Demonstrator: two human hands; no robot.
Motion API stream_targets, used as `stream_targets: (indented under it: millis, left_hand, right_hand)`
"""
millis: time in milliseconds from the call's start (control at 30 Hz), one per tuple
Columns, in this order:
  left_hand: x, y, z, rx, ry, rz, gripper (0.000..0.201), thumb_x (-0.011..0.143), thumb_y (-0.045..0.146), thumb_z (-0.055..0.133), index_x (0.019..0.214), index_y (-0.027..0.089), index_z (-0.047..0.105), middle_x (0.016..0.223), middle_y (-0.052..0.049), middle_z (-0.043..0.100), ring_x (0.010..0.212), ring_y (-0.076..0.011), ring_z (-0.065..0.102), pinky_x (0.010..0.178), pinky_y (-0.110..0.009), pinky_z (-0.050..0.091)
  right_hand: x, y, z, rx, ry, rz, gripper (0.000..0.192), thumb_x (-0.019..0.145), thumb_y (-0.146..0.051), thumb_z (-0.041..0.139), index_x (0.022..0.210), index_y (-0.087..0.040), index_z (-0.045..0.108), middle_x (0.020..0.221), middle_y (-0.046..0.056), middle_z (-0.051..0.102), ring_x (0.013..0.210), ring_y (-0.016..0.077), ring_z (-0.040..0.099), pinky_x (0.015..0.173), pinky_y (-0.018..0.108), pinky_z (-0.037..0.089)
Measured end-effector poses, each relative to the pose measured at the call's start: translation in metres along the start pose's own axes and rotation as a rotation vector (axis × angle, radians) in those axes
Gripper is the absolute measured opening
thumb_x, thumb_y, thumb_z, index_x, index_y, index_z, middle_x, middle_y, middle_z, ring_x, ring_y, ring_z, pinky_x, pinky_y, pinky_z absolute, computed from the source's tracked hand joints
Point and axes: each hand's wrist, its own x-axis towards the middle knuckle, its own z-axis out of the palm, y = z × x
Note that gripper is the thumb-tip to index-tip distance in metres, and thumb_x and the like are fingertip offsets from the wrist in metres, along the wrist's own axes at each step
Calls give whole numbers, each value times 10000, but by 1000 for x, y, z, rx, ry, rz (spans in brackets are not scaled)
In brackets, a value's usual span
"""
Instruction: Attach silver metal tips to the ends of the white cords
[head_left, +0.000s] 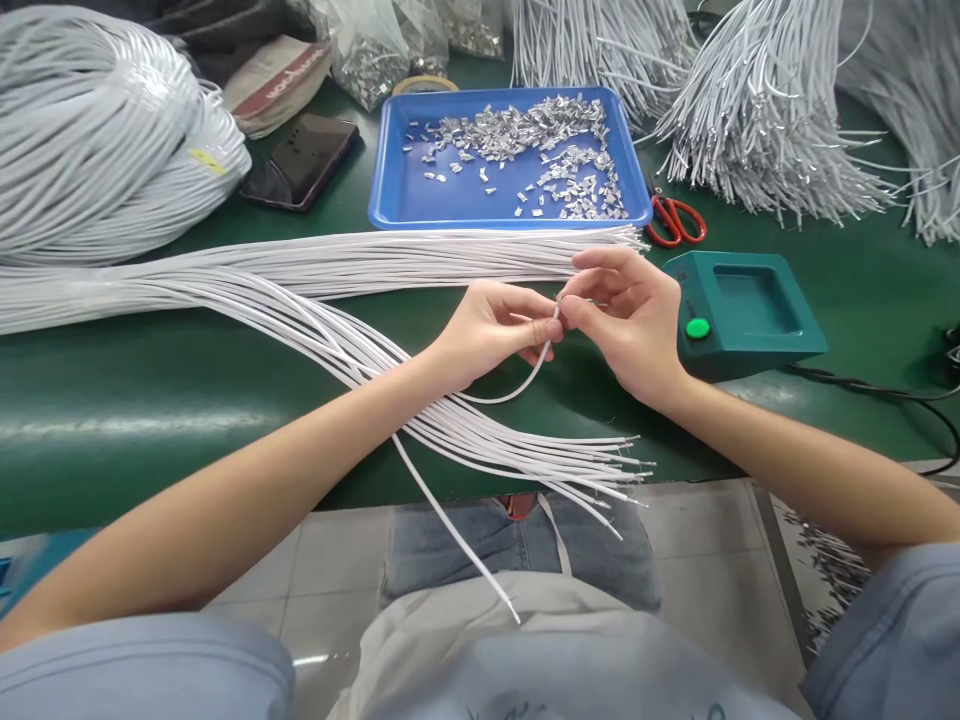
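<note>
My left hand point(491, 330) pinches a single white cord point(517, 388) near its tip; the cord loops down under my hands. My right hand point(626, 310) meets it at the cord's tip, fingertips closed on the end, perhaps with a small metal clip that I cannot make out. Both hands hover over the green table point(150, 400). A fan of white cords point(480, 430) lies under my left forearm, ends sticking past the table's front edge. A second flat bundle of cords point(360, 262) lies behind my hands.
A blue tray point(397, 190) with several small metal clips stands behind. Red scissors point(675, 222) lie right of it. A teal device with a green button point(739, 310) sits by my right hand. A phone point(304, 160), cord coils point(97, 140) and cut cord bundles point(765, 110) surround.
</note>
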Motion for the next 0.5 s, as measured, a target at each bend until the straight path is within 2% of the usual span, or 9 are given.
stream_targets:
  millis: [133,333,500]
  left_hand:
    - [0,-1,2,58,33,31,380,618,445,874,730,106,745,625,-37,682,533,-121,640,483,-206,546]
    - [-1,-1,2,85,38,36,406,632,480,858,742,106,745,640,-40,685,558,-134,655,519,-231,574]
    - [-1,-1,2,43,18,52,402,611,462,875,729,105,735,641,-33,680,551,-128,650,510,-225,573]
  right_hand:
    - [1,1,-1,11,-25,16,221,816,-167,632,1009,-248,564,750,-44,608,697,107,651,638,272,585]
    - [3,1,0,45,-69,64,195,841,-220,600,1018,-249,525,760,-40,565,722,104,631,662,275,584]
    - [2,1,1,65,-80,5,144,849,-214,579,872,-246,440,745,-42,524,664,89,577,621,261,571]
